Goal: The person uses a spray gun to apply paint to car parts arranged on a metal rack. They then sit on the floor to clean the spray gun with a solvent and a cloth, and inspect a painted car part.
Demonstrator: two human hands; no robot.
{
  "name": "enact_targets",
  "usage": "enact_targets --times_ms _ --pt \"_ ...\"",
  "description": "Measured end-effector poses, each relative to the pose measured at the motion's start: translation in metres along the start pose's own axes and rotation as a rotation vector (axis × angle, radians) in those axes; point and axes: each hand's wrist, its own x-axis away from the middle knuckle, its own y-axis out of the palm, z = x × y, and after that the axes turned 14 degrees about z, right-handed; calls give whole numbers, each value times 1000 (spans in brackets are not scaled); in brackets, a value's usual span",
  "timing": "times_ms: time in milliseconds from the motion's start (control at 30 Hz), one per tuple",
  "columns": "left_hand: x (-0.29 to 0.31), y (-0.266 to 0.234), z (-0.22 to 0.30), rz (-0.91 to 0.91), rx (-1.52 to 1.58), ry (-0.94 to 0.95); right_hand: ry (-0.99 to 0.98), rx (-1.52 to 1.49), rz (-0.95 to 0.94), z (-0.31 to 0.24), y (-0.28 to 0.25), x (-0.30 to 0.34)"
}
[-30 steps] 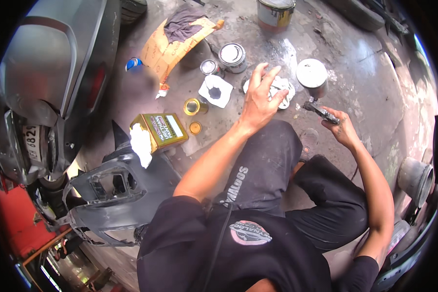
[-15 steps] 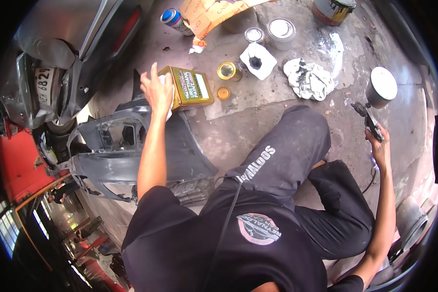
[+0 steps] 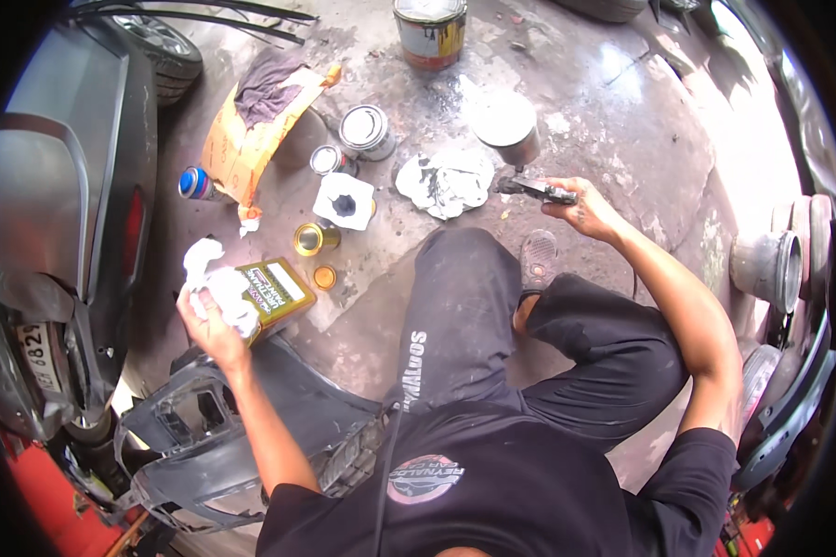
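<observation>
My left hand [image 3: 215, 327] is closed around a crumpled white rag [image 3: 228, 290], beside a gold rectangular paint can [image 3: 283, 295] on the floor. Next to that can are an open gold tin [image 3: 314, 239] and a small round gold cap [image 3: 324, 278]. On the right, my right hand [image 3: 587, 209] grips a dark spray gun [image 3: 539, 189] by its body, and a cup with a whitish top [image 3: 506, 125] sits at its far end. A second crumpled white cloth [image 3: 446, 183] lies on the floor just left of the gun.
A grey bumper [image 3: 204, 436] lies at lower left, near a damaged grey car [image 3: 56, 176]. Farther off stand a large paint bucket [image 3: 430, 37], lidded cans [image 3: 365, 130], a white piece with a black blot [image 3: 346, 201] and orange cardboard [image 3: 251, 139]. Cylindrical containers [image 3: 766, 265] line the right.
The view has swung right. My left hand, earlier raised with fingers spread by the gold can, is now closed on the white rag. My right hand still holds the spray gun.
</observation>
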Motion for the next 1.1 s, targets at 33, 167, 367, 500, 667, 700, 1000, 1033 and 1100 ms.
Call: enact_targets --times_ms 33,167,367,500,667,700,1000,1033,1100 --pt "12 40 20 -70 97 -20 -3 1 -20 -3 2 -1" --pt "70 201 88 -374 471 16 -90 111 9 -16 12 3" --pt "126 310 103 -548 233 655 -101 73 63 -13 21 13" --pt "149 323 123 -640 143 647 -237 102 179 29 11 19" --pt "152 330 116 -582 -11 775 -198 213 176 9 9 20" --pt "150 335 119 -678 95 602 -191 205 189 17 5 20" --pt "155 345 108 -672 69 571 -119 295 166 25 9 24" --pt "154 348 99 -729 33 499 -95 299 151 26 10 25" --pt "155 355 87 -803 -7 405 -46 304 115 30 16 29"
